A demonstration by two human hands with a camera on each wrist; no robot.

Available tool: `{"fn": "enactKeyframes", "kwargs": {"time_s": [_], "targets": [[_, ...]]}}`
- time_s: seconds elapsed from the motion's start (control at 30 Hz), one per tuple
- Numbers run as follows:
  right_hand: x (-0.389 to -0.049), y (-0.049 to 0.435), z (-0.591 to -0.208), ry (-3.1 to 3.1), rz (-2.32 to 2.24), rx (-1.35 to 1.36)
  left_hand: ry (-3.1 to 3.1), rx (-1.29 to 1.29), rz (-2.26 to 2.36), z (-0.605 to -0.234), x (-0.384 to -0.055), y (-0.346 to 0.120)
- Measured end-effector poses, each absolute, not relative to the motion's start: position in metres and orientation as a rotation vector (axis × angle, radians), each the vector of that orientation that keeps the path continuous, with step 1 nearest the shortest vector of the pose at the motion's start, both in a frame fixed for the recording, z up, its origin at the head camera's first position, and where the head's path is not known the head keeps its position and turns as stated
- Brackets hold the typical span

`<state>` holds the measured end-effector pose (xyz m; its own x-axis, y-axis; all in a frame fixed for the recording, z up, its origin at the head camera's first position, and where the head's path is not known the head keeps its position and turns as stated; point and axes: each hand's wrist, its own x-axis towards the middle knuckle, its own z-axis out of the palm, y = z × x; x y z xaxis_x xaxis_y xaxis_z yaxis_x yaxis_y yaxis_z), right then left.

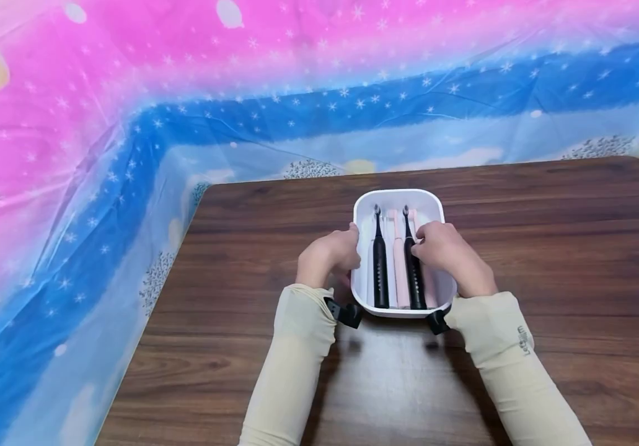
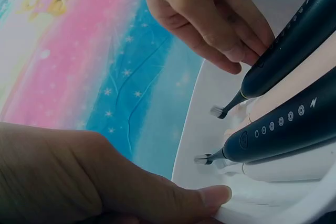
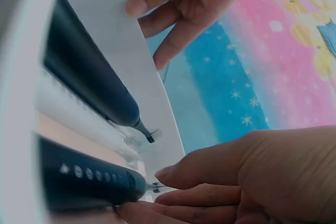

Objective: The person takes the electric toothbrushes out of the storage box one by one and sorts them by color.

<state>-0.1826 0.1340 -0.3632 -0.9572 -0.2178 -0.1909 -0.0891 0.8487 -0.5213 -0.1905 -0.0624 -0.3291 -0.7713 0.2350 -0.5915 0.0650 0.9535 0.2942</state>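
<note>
A white rectangular tray (image 1: 397,314) with rounded corners holds several electric toothbrushes side by side, heads toward the far end. Two are black: the left black toothbrush (image 1: 380,272) and the right black toothbrush (image 1: 416,286). Between them lie a white toothbrush (image 3: 68,100) and a pink toothbrush (image 1: 401,275); more pink shows along the right wall. My left hand (image 1: 330,254) grips the tray's left wall, thumb over the rim and fingers outside. Inside the right side, my right hand (image 1: 447,251) touches the right black toothbrush with loosely extended fingers; its thumb lies near the brush neck.
The tray stands on a dark wood-grain table (image 1: 241,248). A pink and blue patterned cloth (image 1: 297,111) hangs behind the table and along its left side. Black wrist-camera mounts (image 1: 347,313) sit close to the tray's near corners.
</note>
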Motion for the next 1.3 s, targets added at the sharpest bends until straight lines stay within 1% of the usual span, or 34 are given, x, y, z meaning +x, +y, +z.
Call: {"fn": "enactKeyframes", "kwargs": {"time_s": [0.2, 0.47, 0.77, 1.3], "targets": [[-0.188, 0.134, -0.363, 2.655, -0.785, -0.223, 2.430, 0.191, 0.343, -0.329, -0.190, -0.061], [-0.194, 0.130, -0.365, 2.665, -0.710, -0.196, 2.415, 0.192, 0.362, -0.328, -0.192, -0.058], [-0.194, 0.128, -0.365, 2.621, -0.741, -0.134, 2.416, 0.198, 0.352, -0.328, -0.191, -0.060], [-0.191, 0.133, -0.361, 2.652, -0.820, -0.157, 2.416, 0.189, 0.393, -0.330, -0.192, -0.061]]}}
